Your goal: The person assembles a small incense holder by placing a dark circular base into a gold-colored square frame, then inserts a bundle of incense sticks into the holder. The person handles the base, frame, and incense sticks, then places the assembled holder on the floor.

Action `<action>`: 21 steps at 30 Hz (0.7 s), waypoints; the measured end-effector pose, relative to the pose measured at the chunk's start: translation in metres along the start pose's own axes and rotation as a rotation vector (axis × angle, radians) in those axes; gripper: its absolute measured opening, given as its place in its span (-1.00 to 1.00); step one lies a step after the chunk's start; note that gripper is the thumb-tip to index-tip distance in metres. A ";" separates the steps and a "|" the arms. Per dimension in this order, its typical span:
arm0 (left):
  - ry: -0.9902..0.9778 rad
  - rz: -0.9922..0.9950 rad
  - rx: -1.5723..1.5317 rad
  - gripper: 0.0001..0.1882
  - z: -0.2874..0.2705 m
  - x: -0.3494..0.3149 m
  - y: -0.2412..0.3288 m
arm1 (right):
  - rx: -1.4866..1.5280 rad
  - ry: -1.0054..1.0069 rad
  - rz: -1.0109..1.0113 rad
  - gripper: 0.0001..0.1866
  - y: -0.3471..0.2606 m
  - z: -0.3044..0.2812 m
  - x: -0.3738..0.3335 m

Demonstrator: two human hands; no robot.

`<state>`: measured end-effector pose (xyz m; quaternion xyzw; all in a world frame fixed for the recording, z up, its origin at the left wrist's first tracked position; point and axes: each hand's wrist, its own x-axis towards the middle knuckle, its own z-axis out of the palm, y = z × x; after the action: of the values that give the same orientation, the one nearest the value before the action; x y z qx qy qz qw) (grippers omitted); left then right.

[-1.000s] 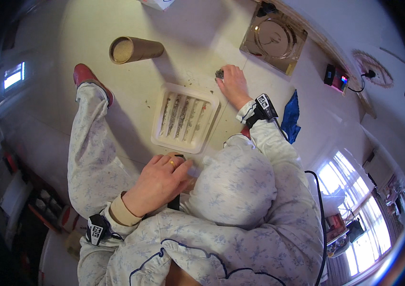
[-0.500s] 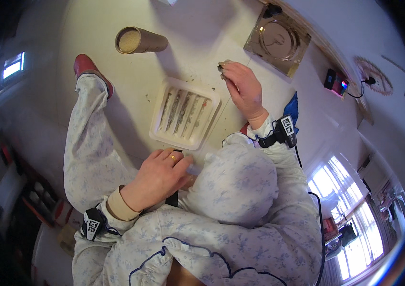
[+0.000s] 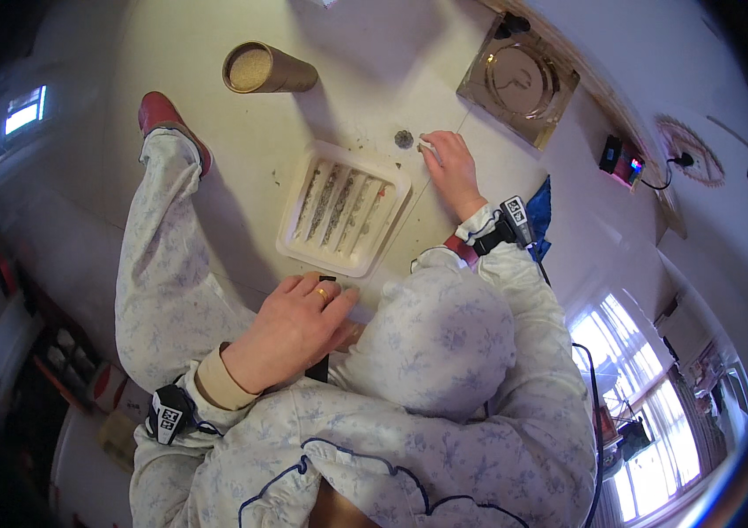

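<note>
My right hand (image 3: 453,172) is low over the floor, thumb and fingers drawn together around a small pale piece (image 3: 425,143) too small to name. Just left of these fingertips a small, dark, round clump (image 3: 404,139) lies on the floor. Nearer to me stands a cream plastic tray (image 3: 293,231) with parallel ribs; dark crumbly bits (image 3: 335,207) fill several of its grooves. My left hand (image 3: 290,330), with a ring on one finger, is curled by my bent leg. A black end shows above its fingers, but what they hold is hidden.
A brown cardboard tube (image 3: 294,75) with grainy tan contents stands beyond the tray. At the far right lies a shiny square piece (image 3: 519,79) with a round centre. A lit device (image 3: 620,163) sits by the wall socket. Dark crumbs dot the floor near the tray.
The dark clump that was at my right fingertips now lies on the floor. My right hand has drawn back slightly, toward me and away from the clump. My left hand has stayed in place.
</note>
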<state>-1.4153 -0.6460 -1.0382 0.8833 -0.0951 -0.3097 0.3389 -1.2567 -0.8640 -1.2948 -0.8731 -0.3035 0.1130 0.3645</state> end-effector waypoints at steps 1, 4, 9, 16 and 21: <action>-0.006 -0.004 0.000 -0.54 0.000 0.000 0.001 | -0.002 -0.025 0.003 -0.74 -0.001 0.002 0.003; -0.003 -0.002 -0.008 -0.54 0.000 -0.001 0.002 | -0.026 -0.099 0.008 -0.67 -0.005 0.012 0.011; -0.011 -0.007 -0.006 -0.54 0.000 0.001 0.002 | -0.153 -0.245 0.022 -0.64 -0.002 0.029 0.017; 0.005 0.000 -0.012 -0.55 -0.003 0.007 0.000 | 0.179 -0.314 0.395 -0.73 -0.009 0.028 0.023; 0.167 -0.146 -0.386 -0.58 -0.015 0.008 0.001 | 1.115 -0.267 0.735 -0.75 -0.077 -0.044 0.027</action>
<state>-1.3998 -0.6421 -1.0327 0.8293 0.0584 -0.2713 0.4850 -1.2520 -0.8299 -1.2086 -0.5795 0.0741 0.4760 0.6573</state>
